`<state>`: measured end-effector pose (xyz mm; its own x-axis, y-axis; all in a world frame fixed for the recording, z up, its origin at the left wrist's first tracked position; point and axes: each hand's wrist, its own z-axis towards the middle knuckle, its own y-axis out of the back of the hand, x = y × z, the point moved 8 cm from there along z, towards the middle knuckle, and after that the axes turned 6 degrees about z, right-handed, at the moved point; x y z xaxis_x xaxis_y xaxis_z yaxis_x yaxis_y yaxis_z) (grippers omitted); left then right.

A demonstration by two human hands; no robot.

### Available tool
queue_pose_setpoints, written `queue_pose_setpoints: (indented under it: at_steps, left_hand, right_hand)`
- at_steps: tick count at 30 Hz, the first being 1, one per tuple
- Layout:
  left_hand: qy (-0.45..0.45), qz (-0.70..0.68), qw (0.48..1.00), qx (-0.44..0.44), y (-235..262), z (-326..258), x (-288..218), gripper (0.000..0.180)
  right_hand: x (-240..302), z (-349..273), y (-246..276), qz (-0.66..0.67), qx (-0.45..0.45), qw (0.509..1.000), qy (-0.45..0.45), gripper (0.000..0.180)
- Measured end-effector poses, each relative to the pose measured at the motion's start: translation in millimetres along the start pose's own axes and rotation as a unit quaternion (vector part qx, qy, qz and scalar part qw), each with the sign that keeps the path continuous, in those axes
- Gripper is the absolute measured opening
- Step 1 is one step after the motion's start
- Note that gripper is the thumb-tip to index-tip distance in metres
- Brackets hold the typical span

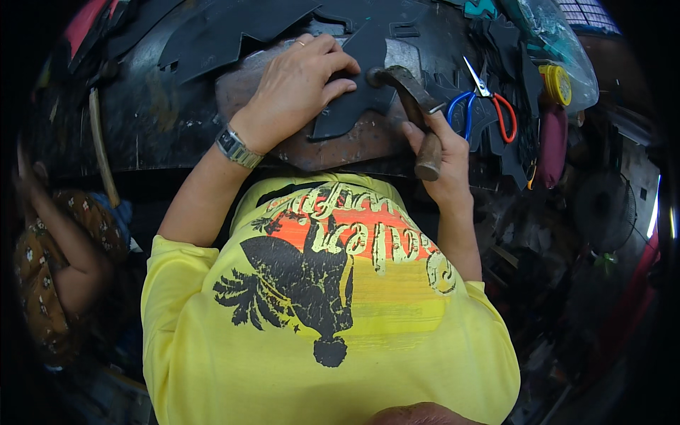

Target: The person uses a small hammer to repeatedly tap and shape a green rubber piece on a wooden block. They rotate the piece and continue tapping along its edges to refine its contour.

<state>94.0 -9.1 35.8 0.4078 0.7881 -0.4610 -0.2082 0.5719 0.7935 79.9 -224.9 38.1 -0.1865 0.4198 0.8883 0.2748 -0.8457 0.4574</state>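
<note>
From my remote feed, a worker in a yellow printed shirt [333, 312] bends over a dark, scarred workbench [156, 127]. The left hand [301, 88] lies knuckles up with the fingers curled down onto a black cut-out piece [354, 106], pinning it flat against a rusty round metal plate [354, 145] at the near edge of the bench, which I judge serves as a hard backing for blows. The hand is nearly flat, pressing rather than gripping; a ring shows on one finger and a metal wristwatch [237, 147] sits at the wrist.

The right hand [443, 152] is wrapped firmly around the worn wooden handle of a hammer [411, 103], held close up under the head (a short grip that I take to favour light, controlled taps). The dull, dark hammer head rests at the edge of the black piece, just beside the left fingertips.

The piece looks like thin, matte sheet, rubber or leather I cannot tell, with notched, angular edges. More black cut shapes [234, 32] lie heaped at the back of the bench. Scissors [485, 106] with one blue and one red loop lie to the right, near a yellow roll [557, 85] and a clear plastic bag [552, 35]. At far left sits another person in a floral garment [42, 283].
</note>
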Motion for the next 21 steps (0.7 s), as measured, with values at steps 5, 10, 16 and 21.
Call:
queue_pose_setpoints:
  at_steps: [5, 10, 16, 21]
  left_hand:
    - [-0.052, 0.019, 0.997, 0.051, -4.8, -4.1, -14.9, 0.031]
    - [-0.063, 0.033, 0.996, 0.056, -2.2, -16.4, -26.8, 0.034]
    - [-0.035, -0.003, 0.996, 0.079, 5.9, -29.4, -25.9, 0.035]
    - [-0.020, -0.022, 0.992, 0.126, 6.9, -22.3, -21.7, 0.037]
  right_hand:
    - [-17.4, 0.5, -6.4, 0.048, -0.030, 0.998, -0.034, 0.048]
    - [-26.1, -0.5, -4.1, 0.051, -0.024, 0.997, -0.052, 0.051]
    - [-19.2, -0.8, -4.3, 0.017, -0.019, 0.999, -0.040, 0.050]
    - [-16.6, -0.5, -3.2, 0.016, -0.013, 0.999, -0.024, 0.050]
